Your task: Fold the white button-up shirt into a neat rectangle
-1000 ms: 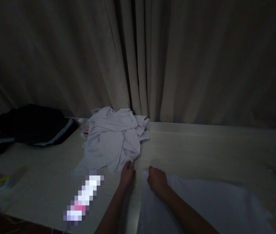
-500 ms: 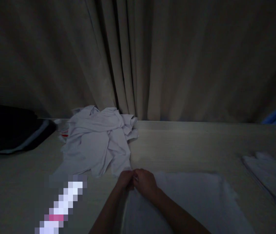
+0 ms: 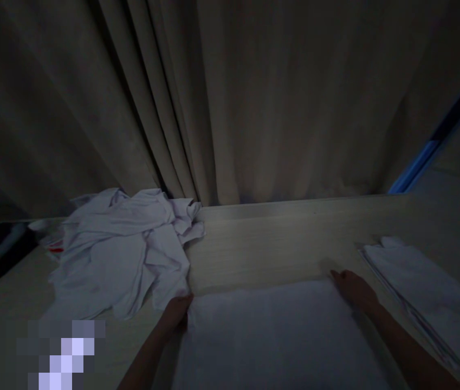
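Pinching flat white cloth rectangle [image 3: 270, 333] with left hand [image 3: 176, 312], spread apart from right hand [image 3: 354, 288] (grip unclear). Apparently done: folded white fabric stack [image 3: 428, 290]. Remaining: crumpled white fabric pile [image 3: 116, 257].

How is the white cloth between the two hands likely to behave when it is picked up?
The white cloth will probably be floppy, as its far edge looks slightly wavy. It seems unlikely to roll, because it lies flat on the table. It may be light, since it looks thin, though its layers are hard to see.
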Demonstrator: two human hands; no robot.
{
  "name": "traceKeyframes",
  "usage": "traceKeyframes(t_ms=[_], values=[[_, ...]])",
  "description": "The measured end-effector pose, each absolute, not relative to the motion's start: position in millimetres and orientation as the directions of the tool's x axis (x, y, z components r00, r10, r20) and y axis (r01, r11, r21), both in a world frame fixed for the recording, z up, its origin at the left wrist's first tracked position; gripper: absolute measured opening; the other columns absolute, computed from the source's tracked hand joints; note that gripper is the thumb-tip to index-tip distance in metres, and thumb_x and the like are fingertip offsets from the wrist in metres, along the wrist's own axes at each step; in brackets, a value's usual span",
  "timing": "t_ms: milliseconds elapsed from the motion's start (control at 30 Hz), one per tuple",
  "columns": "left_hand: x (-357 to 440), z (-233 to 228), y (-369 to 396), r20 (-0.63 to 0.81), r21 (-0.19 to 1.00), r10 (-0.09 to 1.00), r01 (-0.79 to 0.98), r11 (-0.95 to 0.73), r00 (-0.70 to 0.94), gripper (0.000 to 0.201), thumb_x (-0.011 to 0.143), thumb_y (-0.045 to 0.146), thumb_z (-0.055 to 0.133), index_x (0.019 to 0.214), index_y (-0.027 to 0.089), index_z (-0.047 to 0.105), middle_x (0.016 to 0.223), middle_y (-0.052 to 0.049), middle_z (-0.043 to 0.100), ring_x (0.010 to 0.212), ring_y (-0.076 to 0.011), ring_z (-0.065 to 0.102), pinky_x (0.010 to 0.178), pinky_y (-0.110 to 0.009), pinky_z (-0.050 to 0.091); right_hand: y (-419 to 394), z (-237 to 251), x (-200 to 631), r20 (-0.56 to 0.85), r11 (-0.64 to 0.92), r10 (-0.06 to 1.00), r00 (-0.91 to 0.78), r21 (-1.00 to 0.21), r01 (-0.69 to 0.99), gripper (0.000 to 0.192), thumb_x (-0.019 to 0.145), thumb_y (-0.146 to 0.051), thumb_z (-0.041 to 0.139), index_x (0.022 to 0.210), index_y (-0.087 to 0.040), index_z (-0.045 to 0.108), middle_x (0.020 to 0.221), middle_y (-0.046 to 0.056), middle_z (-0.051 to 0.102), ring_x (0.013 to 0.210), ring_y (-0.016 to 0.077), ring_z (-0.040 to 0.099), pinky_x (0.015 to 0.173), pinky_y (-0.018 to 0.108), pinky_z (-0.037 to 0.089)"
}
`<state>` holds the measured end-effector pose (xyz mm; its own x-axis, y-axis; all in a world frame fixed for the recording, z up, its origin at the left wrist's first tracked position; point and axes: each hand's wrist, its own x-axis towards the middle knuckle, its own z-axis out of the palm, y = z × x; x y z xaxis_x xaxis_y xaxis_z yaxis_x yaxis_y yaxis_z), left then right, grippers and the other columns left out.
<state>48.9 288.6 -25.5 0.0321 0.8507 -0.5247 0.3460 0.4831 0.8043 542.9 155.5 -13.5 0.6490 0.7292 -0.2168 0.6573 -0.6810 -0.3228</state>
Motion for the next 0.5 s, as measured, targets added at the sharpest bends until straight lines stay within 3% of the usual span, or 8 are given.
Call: traceKeyframes(t_ms=[167, 300, 500], values=[[55.0, -25.9, 290.9, -0.517, 0.792, 0.856, 0.383, 0.476, 0.006, 0.054, 0.044, 0.070, 0.068, 0.048, 0.019, 0.051, 0.041, 0.000, 0.052, 0.040, -0.0155, 0.048, 0.042, -0.028, 0.034, 163.5, -44.2, 545.5, -0.276, -0.670, 0.741, 0.612, -0.350, 0.654, 0.054, 0.086, -0.057, 0.030, 0.079, -0.016, 0.063, 0.093, 0.017, 0.068, 0.087, 0.0270, 0.064, 0.076, 0.039, 0.046], [53.9, -22.8, 290.0, -0.527, 0.800, 0.849, 0.349, 0.489, 0.019, 0.054, 0.041, 0.068, 0.070, 0.051, 0.019, 0.052, 0.043, 0.002, 0.052, 0.042, -0.0138, 0.048, 0.044, -0.027, 0.035, 170.8, -58.6, 548.1, -0.249, -0.633, 0.771, 0.586, -0.389, 0.669, 0.045, 0.088, -0.046, 0.032, 0.081, -0.016, 0.065, 0.094, 0.015, 0.068, 0.088, 0.0243, 0.064, 0.076, 0.035, 0.046], [47.3, -19.0, 289.5, -0.584, 0.792, 0.807, 0.278, 0.544, 0.086, 0.054, 0.040, 0.069, 0.068, 0.053, 0.019, 0.050, 0.043, 0.005, 0.048, 0.041, -0.0106, 0.045, 0.042, -0.025, 0.034, 159.4, -71.7, 565.5, -0.194, -0.603, 0.791, 0.581, -0.414, 0.682, 0.049, 0.089, -0.044, 0.029, 0.084, -0.013, 0.067, 0.097, 0.017, 0.067, 0.089, 0.0243, 0.063, 0.077, 0.033, 0.045]])
